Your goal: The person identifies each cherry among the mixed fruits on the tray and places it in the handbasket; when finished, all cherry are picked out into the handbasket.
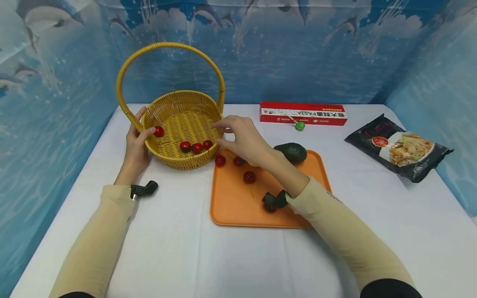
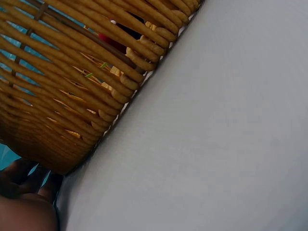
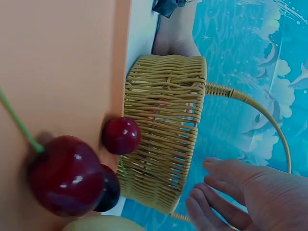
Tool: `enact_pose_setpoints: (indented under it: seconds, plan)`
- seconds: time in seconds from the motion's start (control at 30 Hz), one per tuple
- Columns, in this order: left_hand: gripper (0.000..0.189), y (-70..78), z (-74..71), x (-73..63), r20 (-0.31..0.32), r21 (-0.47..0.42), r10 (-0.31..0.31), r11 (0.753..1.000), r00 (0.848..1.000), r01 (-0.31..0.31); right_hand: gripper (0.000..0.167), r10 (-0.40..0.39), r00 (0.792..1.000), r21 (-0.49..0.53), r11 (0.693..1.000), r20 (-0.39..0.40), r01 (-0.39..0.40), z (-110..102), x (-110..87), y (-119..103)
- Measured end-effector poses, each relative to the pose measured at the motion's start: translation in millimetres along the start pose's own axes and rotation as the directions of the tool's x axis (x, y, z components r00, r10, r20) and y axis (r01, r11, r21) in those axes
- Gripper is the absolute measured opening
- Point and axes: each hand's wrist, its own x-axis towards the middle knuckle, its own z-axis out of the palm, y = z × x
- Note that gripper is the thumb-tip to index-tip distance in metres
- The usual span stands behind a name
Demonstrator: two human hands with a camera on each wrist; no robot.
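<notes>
My left hand (image 1: 137,142) grips the yellow wicker basket (image 1: 185,164) at its left side, thumb over the rim by the handle's foot. Just by that thumb, a red cherry (image 1: 159,131) lies against the inner wall. Three more, one of them a bright red cherry (image 1: 197,148), sit at the front of the basket floor. Over the basket's right rim hovers my right hand (image 1: 238,134), fingers loosely bent. In the right wrist view, this hand (image 3: 240,192) has nothing between thumb and fingers. Beneath my right arm, the orange tray (image 1: 231,207) bears several dark cherries (image 1: 249,177).
A dark green avocado (image 1: 291,153) lies at the tray's back, beside a mostly hidden pale yellow thing (image 3: 103,224). Behind stands a red pasta box (image 1: 303,117) with a small green ball on a stick (image 1: 299,125). A black noodle packet (image 1: 400,147) lies far right.
</notes>
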Motion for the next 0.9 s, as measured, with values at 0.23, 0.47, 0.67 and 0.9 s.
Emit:
enact_pose_setpoints:
  seconds: [0.23, 0.47, 0.67, 0.9]
  plan:
    - [0.070, 1.4, 2.3, -0.4, -0.001, 0.012, 0.018, 1.000, 1.000, -0.018, 0.040, 0.013, 1.000, 0.028, 1.000, -0.011, -0.013, 0.7, -21.9, 2.0]
    - [0.069, 2.3, 2.6, 0.9, 0.005, 0.005, 0.016, 1.000, 1.000, -0.016, 0.029, -0.013, 1.000, 0.013, 1.000, 0.018, 0.013, 10.7, -34.6, -5.5]
    - [0.070, 0.8, 0.4, -0.3, -0.004, 0.008, -0.003, 1.000, 1.000, 0.003, 0.030, 0.010, 0.994, -0.051, 0.999, 0.110, -0.004, 22.2, -38.5, -8.2]
    - [0.070, -0.2, -0.3, -2.3, -0.003, 0.019, -0.017, 1.000, 1.000, 0.017, 0.036, 0.011, 0.982, -0.122, 0.992, 0.188, 0.012, 32.6, -42.0, -5.8]
